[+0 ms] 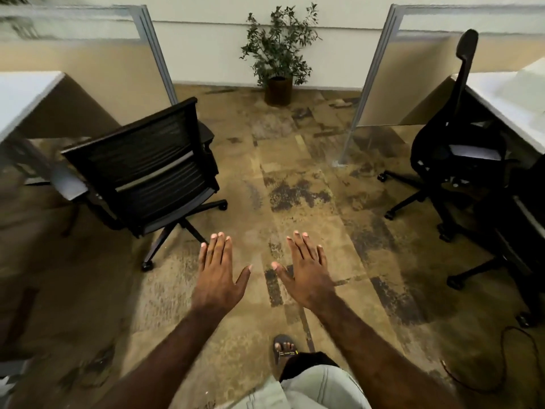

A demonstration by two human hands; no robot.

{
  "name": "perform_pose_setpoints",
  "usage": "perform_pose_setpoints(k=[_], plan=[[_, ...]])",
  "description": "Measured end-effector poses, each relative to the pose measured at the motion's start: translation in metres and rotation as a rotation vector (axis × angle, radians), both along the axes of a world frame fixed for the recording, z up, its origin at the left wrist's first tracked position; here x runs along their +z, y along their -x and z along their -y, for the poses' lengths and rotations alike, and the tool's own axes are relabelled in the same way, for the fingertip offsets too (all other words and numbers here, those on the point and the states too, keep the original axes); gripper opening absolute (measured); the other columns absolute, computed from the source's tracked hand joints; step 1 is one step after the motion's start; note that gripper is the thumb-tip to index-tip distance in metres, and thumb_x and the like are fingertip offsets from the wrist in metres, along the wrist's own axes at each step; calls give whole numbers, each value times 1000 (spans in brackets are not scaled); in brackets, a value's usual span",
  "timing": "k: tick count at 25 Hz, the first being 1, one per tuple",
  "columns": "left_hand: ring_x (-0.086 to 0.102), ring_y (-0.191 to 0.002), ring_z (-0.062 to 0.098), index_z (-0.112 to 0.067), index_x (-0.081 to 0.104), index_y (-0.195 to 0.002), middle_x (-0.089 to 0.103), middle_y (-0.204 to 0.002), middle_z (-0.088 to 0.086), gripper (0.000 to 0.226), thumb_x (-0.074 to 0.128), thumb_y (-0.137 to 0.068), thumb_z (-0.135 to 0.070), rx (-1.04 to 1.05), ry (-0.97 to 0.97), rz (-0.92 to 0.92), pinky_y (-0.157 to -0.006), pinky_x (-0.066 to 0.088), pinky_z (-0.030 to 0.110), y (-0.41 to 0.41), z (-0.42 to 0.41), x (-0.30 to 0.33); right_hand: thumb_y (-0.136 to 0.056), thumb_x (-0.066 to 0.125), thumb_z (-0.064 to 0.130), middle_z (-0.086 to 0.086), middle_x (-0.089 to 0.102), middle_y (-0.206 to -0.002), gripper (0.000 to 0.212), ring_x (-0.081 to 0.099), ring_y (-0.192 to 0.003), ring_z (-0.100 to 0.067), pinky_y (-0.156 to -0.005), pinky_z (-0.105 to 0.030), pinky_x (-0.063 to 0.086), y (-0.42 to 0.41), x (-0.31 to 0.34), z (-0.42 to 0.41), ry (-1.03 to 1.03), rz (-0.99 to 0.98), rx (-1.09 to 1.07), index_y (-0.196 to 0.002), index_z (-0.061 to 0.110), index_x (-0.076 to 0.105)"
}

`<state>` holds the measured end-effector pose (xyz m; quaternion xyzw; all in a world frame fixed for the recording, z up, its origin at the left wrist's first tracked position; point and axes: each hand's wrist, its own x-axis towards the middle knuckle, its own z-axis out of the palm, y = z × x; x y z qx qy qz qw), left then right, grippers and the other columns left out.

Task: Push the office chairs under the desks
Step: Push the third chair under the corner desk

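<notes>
- Mesh office chair [141, 163] sits out from the left desk [26, 95] edge, turned sideways.
- Left hand [219, 278] and right hand [306, 276] are spread flat, touching nothing.
- Pushed crooked, its armrest could hit the desk.

Potted plant [278, 54]: at 12 o'clock, upright in a dark pot against the pale wall [206, 39].
Partition panels: one at 10 o'clock [88, 63], one at 2 o'clock [413, 69], grey-framed, beige below.
Carpet [295, 187]: tan with dark mottled patches.
Cable [507, 361]: black, looping on the carpet at 4 o'clock.
Sandal [283, 346]: on a foot at 6 o'clock.
</notes>
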<state>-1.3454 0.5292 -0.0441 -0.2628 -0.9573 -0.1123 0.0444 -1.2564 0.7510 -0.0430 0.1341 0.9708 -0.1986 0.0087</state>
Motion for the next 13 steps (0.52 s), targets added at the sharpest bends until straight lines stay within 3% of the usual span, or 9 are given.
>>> perform_pose_setpoints(k=[5,9,13], plan=[[5,-167,26,-3,22,-167,18,-177,15,95,24,-102,-72,158,-18,-5,-134,-10,39,59,-40,15,-106,19,80,3,-1,-183,88,-12,-168,-14,-133,-45,-12,107,18,-40,13,-102,164,-175,25,11],[1,-167,24,-5,20,-168,15,-178,15,93,26,-103,-72,263,-17,-10,-136,-2,44,104,-49,30,-107,23,78,2,-2,-183,86,-12,-168,-15,-131,-44,-14,178,31,-45,17,-151,266,-174,25,10],[-7,-166,22,-7,14,-169,7,-179,11,95,20,-102,-75,369,-37,12,-135,-6,43,163,-44,37,-107,24,77,3,-1,-183,86,-12,-168,-13,-134,-46,-10,264,42,-38,38,-188,376,-175,25,12]])
